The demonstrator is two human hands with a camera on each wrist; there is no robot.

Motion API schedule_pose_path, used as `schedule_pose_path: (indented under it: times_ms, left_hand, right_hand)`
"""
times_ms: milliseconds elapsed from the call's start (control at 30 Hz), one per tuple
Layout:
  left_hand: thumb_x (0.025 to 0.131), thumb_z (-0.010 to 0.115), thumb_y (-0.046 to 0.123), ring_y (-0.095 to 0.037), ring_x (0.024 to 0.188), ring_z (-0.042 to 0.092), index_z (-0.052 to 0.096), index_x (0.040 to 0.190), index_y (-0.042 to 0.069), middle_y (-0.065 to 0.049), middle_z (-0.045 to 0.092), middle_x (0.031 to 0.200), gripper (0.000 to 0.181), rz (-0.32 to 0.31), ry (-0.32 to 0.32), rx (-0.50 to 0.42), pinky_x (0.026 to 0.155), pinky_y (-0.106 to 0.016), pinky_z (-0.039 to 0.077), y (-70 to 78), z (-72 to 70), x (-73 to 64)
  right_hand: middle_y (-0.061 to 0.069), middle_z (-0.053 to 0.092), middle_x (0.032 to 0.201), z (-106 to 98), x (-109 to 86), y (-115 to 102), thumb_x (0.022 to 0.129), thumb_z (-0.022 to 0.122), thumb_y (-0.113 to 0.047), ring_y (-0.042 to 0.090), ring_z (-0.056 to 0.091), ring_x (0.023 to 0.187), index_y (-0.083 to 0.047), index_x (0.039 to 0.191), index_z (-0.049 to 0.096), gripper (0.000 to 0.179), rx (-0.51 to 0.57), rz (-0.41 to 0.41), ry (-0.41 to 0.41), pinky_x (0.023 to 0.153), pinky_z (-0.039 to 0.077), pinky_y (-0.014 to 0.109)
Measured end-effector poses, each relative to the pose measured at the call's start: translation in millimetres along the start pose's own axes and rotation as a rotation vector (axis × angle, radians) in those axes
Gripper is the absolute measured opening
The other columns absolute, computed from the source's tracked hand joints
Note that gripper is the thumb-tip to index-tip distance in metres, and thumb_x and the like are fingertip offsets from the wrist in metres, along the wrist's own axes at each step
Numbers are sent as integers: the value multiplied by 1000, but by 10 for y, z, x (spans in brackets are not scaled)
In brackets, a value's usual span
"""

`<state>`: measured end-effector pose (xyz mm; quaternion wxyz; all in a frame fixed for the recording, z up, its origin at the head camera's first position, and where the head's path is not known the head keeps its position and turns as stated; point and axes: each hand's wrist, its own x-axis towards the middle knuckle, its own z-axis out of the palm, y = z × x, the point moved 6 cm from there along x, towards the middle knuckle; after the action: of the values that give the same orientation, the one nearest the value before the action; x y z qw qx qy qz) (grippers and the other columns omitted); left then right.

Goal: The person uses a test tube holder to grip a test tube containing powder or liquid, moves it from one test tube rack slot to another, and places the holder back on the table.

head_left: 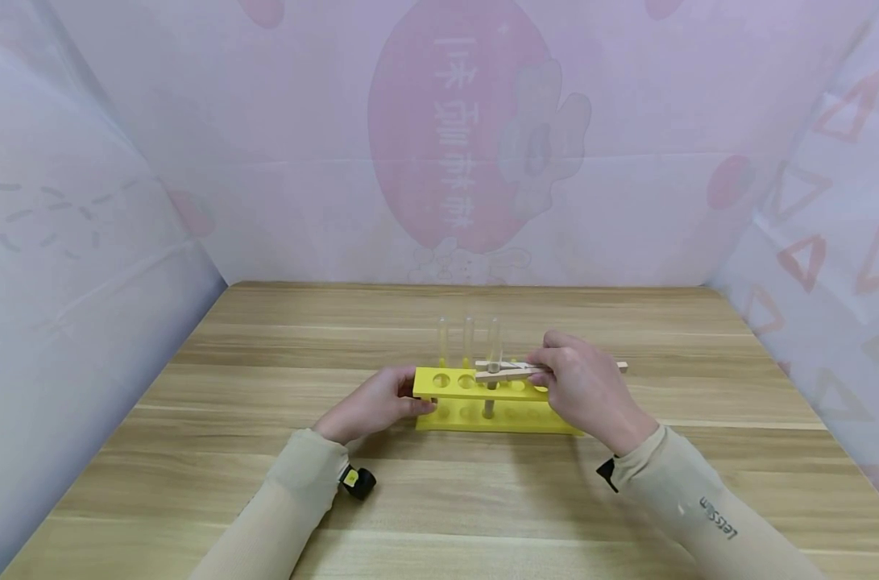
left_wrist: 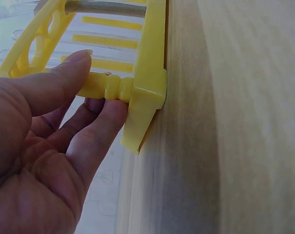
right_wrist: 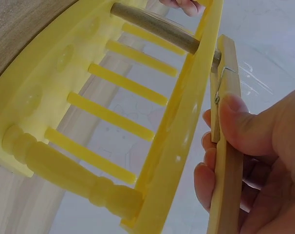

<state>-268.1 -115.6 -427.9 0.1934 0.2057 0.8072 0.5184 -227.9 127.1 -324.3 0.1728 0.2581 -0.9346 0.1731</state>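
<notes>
While my left hand (head_left: 374,403) grips the yellow rack (head_left: 439,393), my right hand (head_left: 584,383) pinches a wooden clamp (right_wrist: 229,170) at the filled tube (right_wrist: 156,28) standing therein — clamping stage, seemingly — next move wanting a steady hold.

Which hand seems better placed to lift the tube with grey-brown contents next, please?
Probably the right hand: it holds the wooden clamp, whose jaws straddle that tube, while the left hand grips the rack.

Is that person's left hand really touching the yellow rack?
Touching. The left wrist view shows it: the left hand grips the yellow rack by its end post, thumb on one side, fingers on the other.
</notes>
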Motion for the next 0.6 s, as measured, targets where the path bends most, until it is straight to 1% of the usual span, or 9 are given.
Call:
schedule_pose_path:
  times_ms: [200,433,600]
  left_hand:
    - [91,72,8,-19,93,63,66,114,9,-7,70,109,23,2,-2,-9,82,-37,52,-5,6,15]
    - [91,72,9,-20,92,62,66,115,10,-6,70,109,24,-14,0,-8,81,-36,52,-14,6,12]
    - [91,72,10,-20,93,63,66,115,10,-5,70,110,25,-11,5,3,81,-35,51,-20,1,14]
  right_hand:
    - [-8,50,69,-29,3,-2,81,82,-7,5,50,58,-4,91,79,11,-7,0,13,50,42,24]
    - [-8,48,68,-100,12,-36,81,81,-4,5,51,57,-3,89,79,9,0,-13,27,49,42,23]
    - [-7,49,68,-166,37,-76,80,82,-3,7,54,58,-2,89,79,9,-7,-28,40,51,44,23]
